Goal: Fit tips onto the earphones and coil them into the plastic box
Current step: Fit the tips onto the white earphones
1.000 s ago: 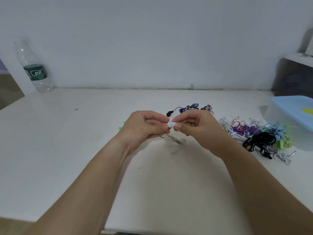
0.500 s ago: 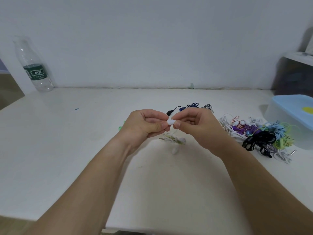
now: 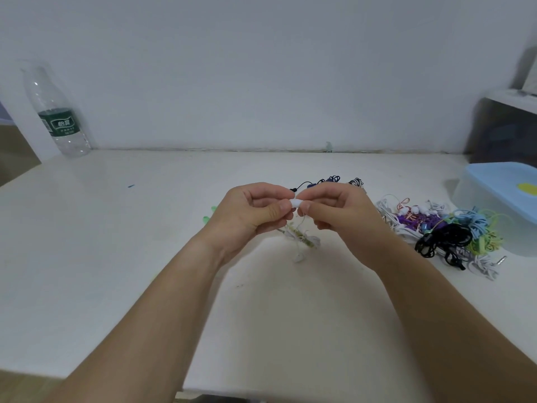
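In the middle of the frame I see both hands raised a little above the surface and brought together. The left hand (image 3: 247,216) has its fingers curled, and its thumb and forefinger pinch a small white earpiece (image 3: 296,203). The right hand (image 3: 340,213) is curled in the same way and pinches the same piece from the other side, so the fingertips of the two hands almost meet. I cannot tell whether the white piece is the earbud alone or the earbud with a tip on it, because the fingers cover most of it.

A thin white cable (image 3: 302,225) hangs from the earpiece down to a small white bundle (image 3: 302,242) that lies on the surface just below the hands. A bit of green cable (image 3: 207,219) shows at the left edge of the left hand. Just behind the hands, towards the wall, lie dark blue and black earphones (image 3: 328,179).

To the right of the hands, in the right middle of the frame, there is a tangled pile of earphones (image 3: 436,228) in white, purple, black, light blue and green. The plastic box (image 3: 465,196) stands just beside this pile at the right edge, and a light blue lid (image 3: 499,178) is on it.

The white surface (image 3: 116,257) fills the lower part of the frame. In the upper left a clear bottle (image 3: 58,120) with a green label stands against the wall. In the upper right I see a dark object (image 3: 502,132), but it is too blurred to say what it is.
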